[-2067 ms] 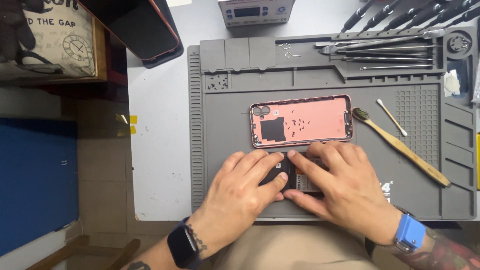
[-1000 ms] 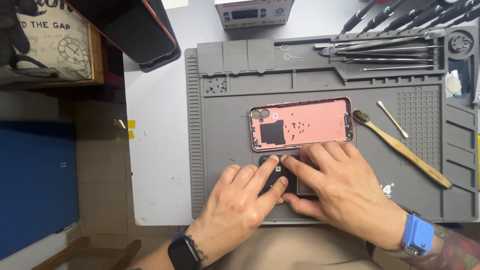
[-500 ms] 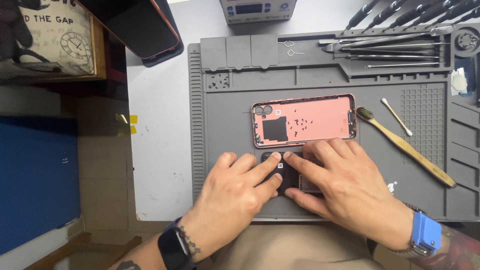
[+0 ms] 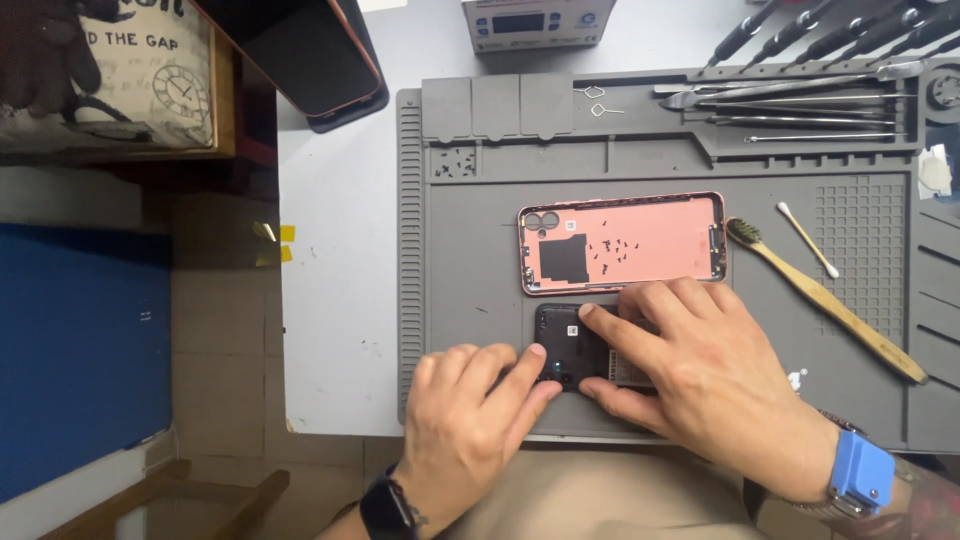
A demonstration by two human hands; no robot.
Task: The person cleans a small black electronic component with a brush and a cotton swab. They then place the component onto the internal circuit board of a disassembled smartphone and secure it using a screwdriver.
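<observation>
Mat: a grey ridged work mat [image 4: 470, 260] is laid on a white table [image 4: 335, 300].
Back cover: a pink phone back cover [image 4: 640, 242] is set mid-mat, small dark screws scattered on it.
Brush: a bamboo toothbrush [image 4: 825, 300] is laid aslant to the right, a cotton swab [image 4: 808, 240] just beside it.
Tools: screwdrivers and tweezers [image 4: 800, 100] are lined up in the far right tray.
Device: a grey box with a display [image 4: 530, 22] is seen at the far edge.
Left: a blue panel [image 4: 80, 350] is placed beside the table.
</observation>
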